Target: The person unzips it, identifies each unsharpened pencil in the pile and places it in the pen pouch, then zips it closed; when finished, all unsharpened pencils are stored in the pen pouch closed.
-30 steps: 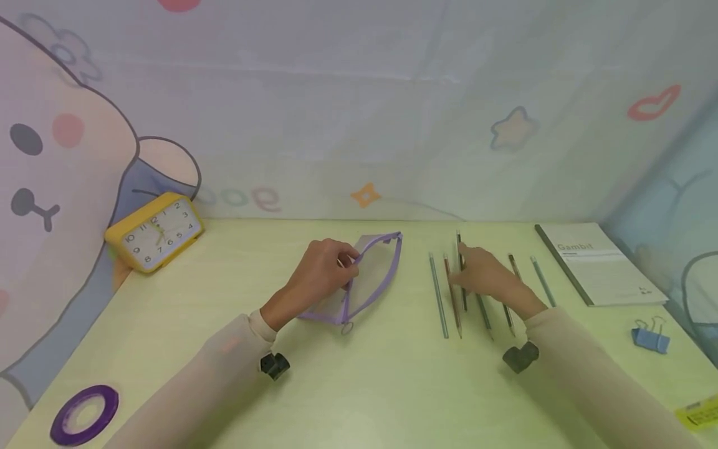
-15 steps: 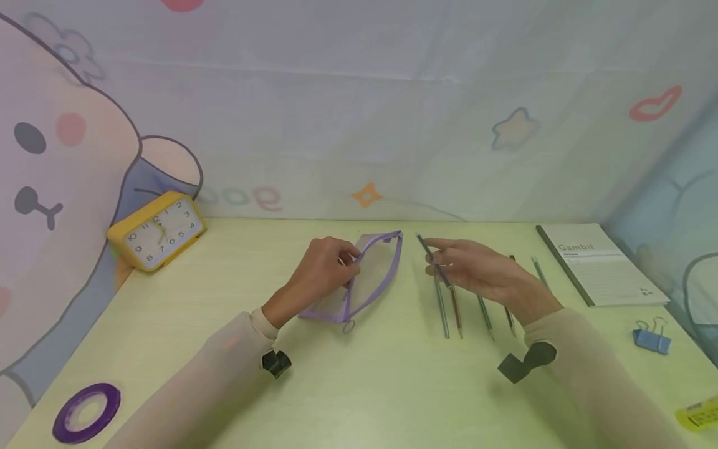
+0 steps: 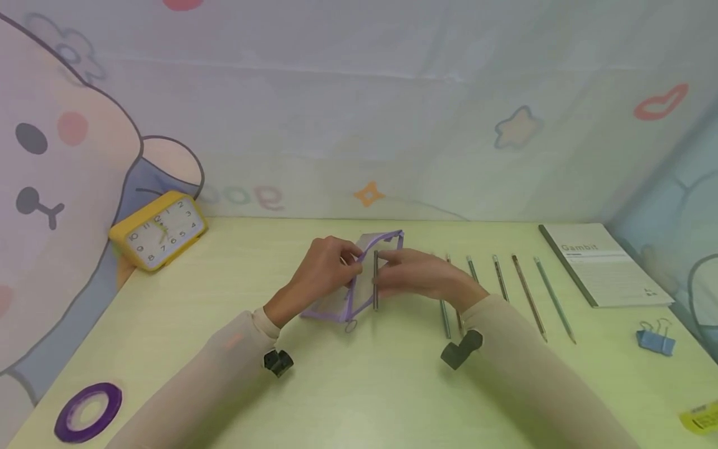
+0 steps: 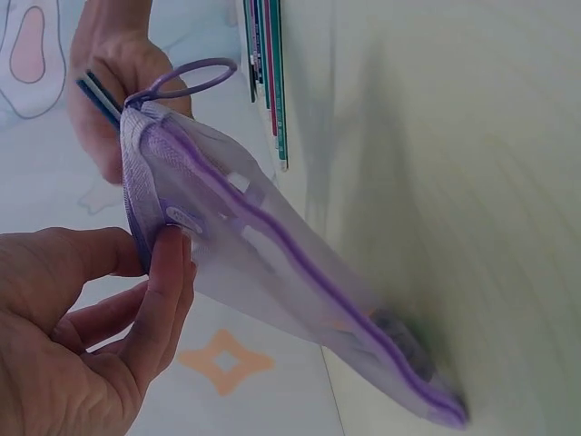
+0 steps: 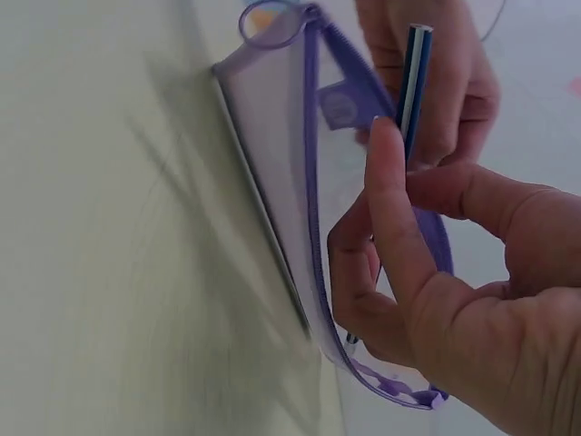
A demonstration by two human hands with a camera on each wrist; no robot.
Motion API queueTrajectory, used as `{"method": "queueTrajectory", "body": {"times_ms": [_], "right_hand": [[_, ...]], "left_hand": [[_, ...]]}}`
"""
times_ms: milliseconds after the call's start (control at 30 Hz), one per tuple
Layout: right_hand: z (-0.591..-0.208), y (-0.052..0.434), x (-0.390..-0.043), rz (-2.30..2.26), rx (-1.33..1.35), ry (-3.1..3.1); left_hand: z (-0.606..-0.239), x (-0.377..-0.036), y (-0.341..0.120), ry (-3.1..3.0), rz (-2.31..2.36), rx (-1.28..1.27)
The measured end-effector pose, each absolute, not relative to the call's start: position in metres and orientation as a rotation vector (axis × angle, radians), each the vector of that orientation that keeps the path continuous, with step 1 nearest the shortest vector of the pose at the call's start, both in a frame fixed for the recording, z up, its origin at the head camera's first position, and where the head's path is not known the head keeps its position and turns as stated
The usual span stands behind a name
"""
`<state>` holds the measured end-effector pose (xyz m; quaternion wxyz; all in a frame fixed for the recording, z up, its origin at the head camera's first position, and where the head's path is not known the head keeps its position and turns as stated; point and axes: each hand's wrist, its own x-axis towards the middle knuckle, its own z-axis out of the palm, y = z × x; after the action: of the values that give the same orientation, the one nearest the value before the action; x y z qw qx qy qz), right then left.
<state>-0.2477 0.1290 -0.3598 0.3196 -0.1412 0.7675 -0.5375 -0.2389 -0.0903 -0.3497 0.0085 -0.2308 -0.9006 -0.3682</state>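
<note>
A mesh zip pouch with purple trim (image 3: 335, 305) is spread at its mouth in the middle of the table. My left hand (image 3: 321, 267) pinches one edge of that mouth between thumb and fingers, as the left wrist view shows. Between the fingers of my right hand (image 3: 421, 274) is a dark blue pencil with a pale stripe (image 5: 414, 91). The pencil lies across the opening, and in the right wrist view some of my right fingers overlap the pouch mouth. Dark shapes show through the mesh near the pouch's far end in the left wrist view.
Right of the pouch, several pencils (image 3: 527, 296) lie in a loose row, partly under my right arm. Farther right are a notebook (image 3: 608, 265), a blue binder clip (image 3: 655, 342) and a yellow item (image 3: 701, 419). On the left are a yellow clock (image 3: 159, 231) and a purple tape roll (image 3: 66, 419).
My right hand has lifted a pencil from the row and carried it left to the pouch mouth. My left hand has kept its pinch on the pouch edge in the same place.
</note>
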Motion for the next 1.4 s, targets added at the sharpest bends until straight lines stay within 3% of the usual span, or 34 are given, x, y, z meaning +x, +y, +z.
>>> {"method": "queueTrajectory", "body": {"times_ms": [200, 400, 733, 933, 1400], "right_hand": [[-0.360, 0.108, -0.257, -1.314, -0.439, 2.169], [-0.355, 0.099, -0.257, -1.249, -0.278, 2.263], [-0.331, 0.149, -0.239, -1.023, -0.422, 2.541], [-0.346, 0.166, -0.232, -0.609, -0.469, 2.807], [-0.365, 0.158, -0.218, -0.370, -0.398, 2.893]], "left_hand": [[-0.349, -0.240, -0.091, -2.803, -1.143, -0.739], [-0.347, -0.239, -0.091, -2.801, -1.137, -0.738], [-0.346, -0.239, -0.094, -2.817, -1.195, -0.687], [-0.346, -0.238, -0.094, -2.810, -1.188, -0.688], [-0.349, -0.237, -0.096, -2.792, -1.183, -0.708]]}}
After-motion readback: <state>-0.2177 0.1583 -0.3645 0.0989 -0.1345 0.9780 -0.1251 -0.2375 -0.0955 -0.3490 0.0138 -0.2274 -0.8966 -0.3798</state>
